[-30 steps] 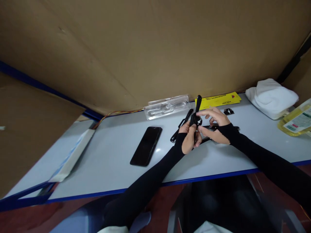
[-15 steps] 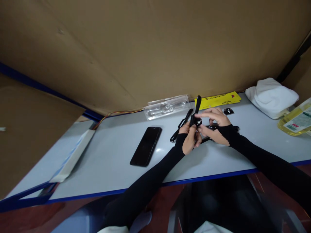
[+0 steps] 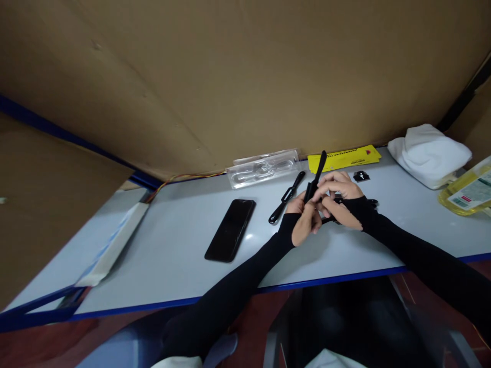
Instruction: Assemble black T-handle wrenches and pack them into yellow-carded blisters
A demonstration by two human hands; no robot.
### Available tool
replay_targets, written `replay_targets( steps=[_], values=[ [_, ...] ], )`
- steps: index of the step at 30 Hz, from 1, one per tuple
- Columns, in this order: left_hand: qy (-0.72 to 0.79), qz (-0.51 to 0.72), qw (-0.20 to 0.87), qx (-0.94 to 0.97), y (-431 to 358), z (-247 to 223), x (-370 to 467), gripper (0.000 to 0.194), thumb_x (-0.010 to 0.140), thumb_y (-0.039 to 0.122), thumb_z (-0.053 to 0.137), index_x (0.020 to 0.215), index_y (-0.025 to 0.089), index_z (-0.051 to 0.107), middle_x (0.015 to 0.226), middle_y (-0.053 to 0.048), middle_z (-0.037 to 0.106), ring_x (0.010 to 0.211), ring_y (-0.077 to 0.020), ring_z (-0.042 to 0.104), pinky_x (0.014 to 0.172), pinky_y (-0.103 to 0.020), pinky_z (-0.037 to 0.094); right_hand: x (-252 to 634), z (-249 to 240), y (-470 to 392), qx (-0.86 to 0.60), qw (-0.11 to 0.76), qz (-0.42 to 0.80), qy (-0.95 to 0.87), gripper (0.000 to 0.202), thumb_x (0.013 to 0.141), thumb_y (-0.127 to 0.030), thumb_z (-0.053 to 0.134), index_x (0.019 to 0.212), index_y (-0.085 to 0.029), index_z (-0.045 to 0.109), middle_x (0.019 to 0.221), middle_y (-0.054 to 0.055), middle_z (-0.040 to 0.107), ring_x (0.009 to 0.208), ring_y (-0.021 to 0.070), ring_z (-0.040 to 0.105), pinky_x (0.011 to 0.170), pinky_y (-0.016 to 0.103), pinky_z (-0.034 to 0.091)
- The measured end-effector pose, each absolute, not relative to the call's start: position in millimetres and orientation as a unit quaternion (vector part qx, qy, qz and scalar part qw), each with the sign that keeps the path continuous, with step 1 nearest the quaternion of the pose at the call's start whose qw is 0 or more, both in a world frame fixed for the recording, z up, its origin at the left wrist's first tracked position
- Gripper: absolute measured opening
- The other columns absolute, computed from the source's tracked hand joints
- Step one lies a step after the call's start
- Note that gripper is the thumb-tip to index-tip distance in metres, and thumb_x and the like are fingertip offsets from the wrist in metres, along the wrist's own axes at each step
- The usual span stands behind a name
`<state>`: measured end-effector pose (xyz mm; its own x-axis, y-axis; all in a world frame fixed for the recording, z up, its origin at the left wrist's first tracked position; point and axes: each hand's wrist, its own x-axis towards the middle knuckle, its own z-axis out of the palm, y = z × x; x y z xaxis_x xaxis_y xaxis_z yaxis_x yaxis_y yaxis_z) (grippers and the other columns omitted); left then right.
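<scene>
My left hand (image 3: pixel 304 223) is wrapped round a black spokeshave (image 3: pixel 318 170), one handle pointing up and away from me. At its middle, the bent fingers of my right hand (image 3: pixel 343 199) press together on the tool; they hide the part they touch. Another black spokeshave body (image 3: pixel 287 196) lies on the table just left of my hands. More black tool pieces (image 3: pixel 372 203) lie under and behind my right hand, mostly covered. Beyond that hand sits a small black metal plate (image 3: pixel 361 176).
A black phone (image 3: pixel 230 231) lies left of my hands. Along the back are clear plastic blister packs (image 3: pixel 264 169) and yellow printed cards (image 3: pixel 345 157). To the right stand a white cloth bundle (image 3: pixel 427 156) and a bottle of yellow liquid (image 3: pixel 466 191). Cardboard walls (image 3: pixel 245 76) enclose the table.
The held spokeshave has tilted, its upper handle swinging to the right. My right fingers have curled in over its middle, covering the shiny part that showed before.
</scene>
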<state>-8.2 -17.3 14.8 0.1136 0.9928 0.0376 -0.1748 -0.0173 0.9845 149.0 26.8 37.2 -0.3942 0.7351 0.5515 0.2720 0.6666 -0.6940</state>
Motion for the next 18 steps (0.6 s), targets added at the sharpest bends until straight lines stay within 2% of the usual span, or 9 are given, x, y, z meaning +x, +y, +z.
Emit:
replay_targets(
  steps=[2,5,7,10,11,13,15,16,18],
  values=[
    [0.414,0.510,0.569,0.495,-18.6,15.2,-6.4,0.056,0.094,0.068,0.062,0.116,0.017,0.051,0.056,0.007,0.061,0.030,-0.0088,0.044,0.033,-0.021,0.024,148.7,36.7,26.7,-0.313,0.463,0.255,-0.789,0.025,0.089,-0.009,0.063,0.081,-0.026,0.079,0.106,0.007,0.069,0.097,0.0224,0.056,0.075,0.033,0.053],
    [0.424,0.508,0.575,0.481,-17.8,17.4,-6.6,0.051,0.095,0.064,0.062,0.114,0.017,0.052,0.047,0.011,0.052,0.029,-0.0102,0.043,0.033,-0.020,0.022,149.7,36.2,27.8,-0.332,0.465,0.244,-0.784,0.022,0.083,-0.010,0.070,0.094,-0.026,0.080,0.107,0.008,0.068,0.095,0.0229,0.056,0.067,0.033,0.051],
    [0.429,0.518,0.572,0.469,-15.8,18.9,-8.3,0.049,0.094,0.060,0.063,0.114,0.017,0.052,0.048,0.011,0.052,0.029,-0.0107,0.044,0.032,-0.021,0.022,150.8,35.2,29.0,-0.328,0.449,0.238,-0.796,0.022,0.082,-0.007,0.067,0.084,-0.026,0.079,0.102,0.008,0.068,0.096,0.0235,0.055,0.064,0.032,0.048],
    [0.430,0.530,0.571,0.456,-13.3,20.2,-11.0,0.045,0.092,0.054,0.065,0.115,0.018,0.052,0.061,0.006,0.062,0.030,-0.0099,0.046,0.030,-0.021,0.022,151.7,32.7,30.2,-0.320,0.431,0.226,-0.813,0.031,0.082,-0.002,0.059,0.065,-0.025,0.071,0.096,0.007,0.067,0.098,0.0243,0.054,0.070,0.034,0.048],
    [0.429,0.531,0.572,0.454,-13.1,20.2,-11.6,0.043,0.092,0.052,0.065,0.115,0.018,0.052,0.062,0.006,0.063,0.030,-0.0097,0.046,0.030,-0.021,0.023,151.5,32.1,30.2,-0.326,0.435,0.224,-0.809,0.029,0.083,-0.003,0.059,0.068,-0.025,0.071,0.098,0.007,0.067,0.098,0.0245,0.054,0.071,0.034,0.049],
    [0.429,0.531,0.571,0.456,-13.5,19.6,-12.2,0.038,0.093,0.050,0.063,0.112,0.018,0.052,0.058,0.007,0.061,0.029,-0.0095,0.044,0.030,-0.020,0.023,150.4,32.1,29.4,-0.338,0.449,0.231,-0.794,0.019,0.083,-0.009,0.066,0.086,-0.025,0.076,0.106,0.009,0.065,0.098,0.0248,0.054,0.070,0.034,0.051],
    [0.435,0.528,0.568,0.458,-15.0,18.5,-11.9,0.035,0.095,0.050,0.061,0.108,0.019,0.052,0.050,0.009,0.054,0.028,-0.0096,0.042,0.031,-0.020,0.023,149.2,33.1,28.5,-0.336,0.453,0.241,-0.790,0.023,0.082,-0.015,0.073,0.101,-0.025,0.077,0.109,0.009,0.064,0.096,0.0245,0.054,0.066,0.033,0.051],
    [0.437,0.524,0.567,0.461,-15.8,18.1,-11.5,0.035,0.097,0.051,0.061,0.107,0.019,0.051,0.048,0.010,0.053,0.027,-0.0095,0.041,0.031,-0.020,0.023,148.9,33.6,28.3,-0.330,0.451,0.244,-0.792,0.024,0.082,-0.015,0.074,0.103,-0.026,0.078,0.109,0.009,0.064,0.095,0.0237,0.055,0.065,0.033,0.050],
    [0.433,0.522,0.563,0.473,-17.6,18.1,-9.9,0.039,0.097,0.056,0.061,0.107,0.019,0.052,0.051,0.008,0.057,0.028,-0.0088,0.042,0.032,-0.020,0.024,149.0,34.1,28.8,-0.313,0.449,0.244,-0.800,0.020,0.084,-0.012,0.069,0.094,-0.026,0.079,0.106,0.008,0.066,0.094,0.0227,0.056,0.069,0.033,0.052]
  ],
)
